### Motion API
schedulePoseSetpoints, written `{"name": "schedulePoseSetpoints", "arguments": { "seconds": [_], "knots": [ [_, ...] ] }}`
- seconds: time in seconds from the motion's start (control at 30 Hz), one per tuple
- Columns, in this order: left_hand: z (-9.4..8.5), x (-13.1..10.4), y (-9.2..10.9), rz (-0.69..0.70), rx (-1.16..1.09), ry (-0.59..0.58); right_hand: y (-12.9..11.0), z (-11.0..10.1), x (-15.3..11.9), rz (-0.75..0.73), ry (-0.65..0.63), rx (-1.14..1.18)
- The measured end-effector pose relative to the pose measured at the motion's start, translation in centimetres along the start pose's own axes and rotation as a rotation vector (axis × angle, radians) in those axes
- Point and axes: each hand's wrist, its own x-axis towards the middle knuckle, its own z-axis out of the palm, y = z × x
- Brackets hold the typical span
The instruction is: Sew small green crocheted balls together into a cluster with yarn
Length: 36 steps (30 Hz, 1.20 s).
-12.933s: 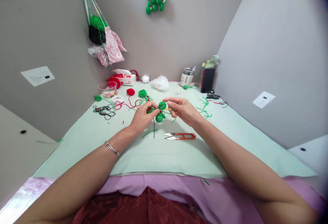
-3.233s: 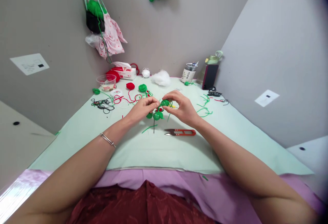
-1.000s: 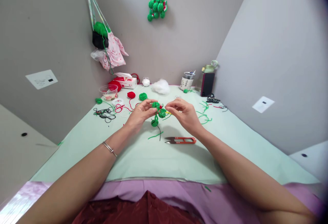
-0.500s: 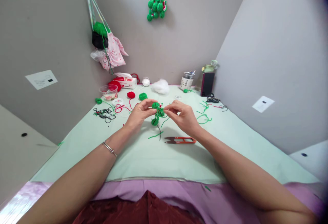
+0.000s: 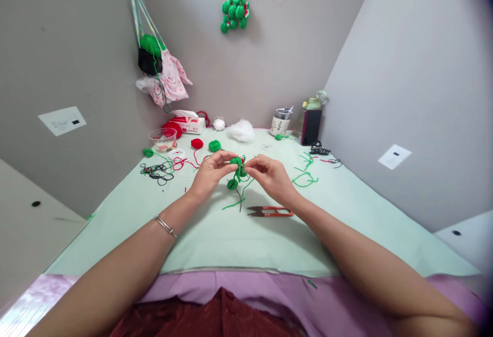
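A small green crocheted piece (image 5: 232, 184) with round parts and a bit of red and white hangs between my two hands above the table. My left hand (image 5: 211, 172) pinches its upper left side between thumb and fingers. My right hand (image 5: 270, 173) is closed at the piece's right side, fingertips pressed together on it; any thin tool or yarn end there is too small to make out. Loose green and dark yarn ends trail below. Orange-handled thread snips (image 5: 270, 211) lie on the table just below my hands.
On the pale green table (image 5: 246, 244) are a red yarn ball (image 5: 196, 143), a green yarn ball (image 5: 214, 146), white stuffing (image 5: 241, 130), black yarn (image 5: 157, 171), a clear tub (image 5: 163, 139), a pen tin (image 5: 281, 122), a phone (image 5: 311, 127) and green scraps (image 5: 306, 178).
The green piece has turned a little between my fingers. My right hand has shifted slightly left, closer to my left hand.
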Motion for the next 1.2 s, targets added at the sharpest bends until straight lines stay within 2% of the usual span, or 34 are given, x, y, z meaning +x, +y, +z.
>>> {"name": "schedulePoseSetpoints", "arguments": {
  "seconds": [0.13, 0.23, 0.4, 0.57, 0.77, 1.0, 1.2],
  "knots": [
    [0.06, -0.01, -0.14, -0.026, -0.067, 0.059, 0.54, 0.40, 0.08, 0.124, -0.075, 0.242],
    [0.04, 0.01, -0.16, -0.074, -0.123, 0.056, 0.82, 0.50, 0.15, 0.165, -0.090, 0.334],
    [0.18, -0.07, 0.23, -0.073, -0.105, -0.013, 0.61, 0.55, 0.11, 0.170, -0.060, 0.361],
    [0.31, -0.14, 0.45, -0.006, -0.065, 0.026, 0.28, 0.41, 0.14, 0.187, -0.066, 0.345],
    [0.00, -0.06, 0.45, 0.010, -0.020, 0.036, 0.31, 0.14, 0.27, 0.195, -0.098, 0.362],
    [0.48, -0.26, 0.52, -0.033, -0.007, -0.019, 0.43, 0.56, 0.19, 0.249, -0.049, 0.381],
    [0.39, -0.10, 0.09, -0.013, 0.035, 0.018, 0.61, 0.14, 0.52, 0.379, -0.129, 0.524]
  ]
}}
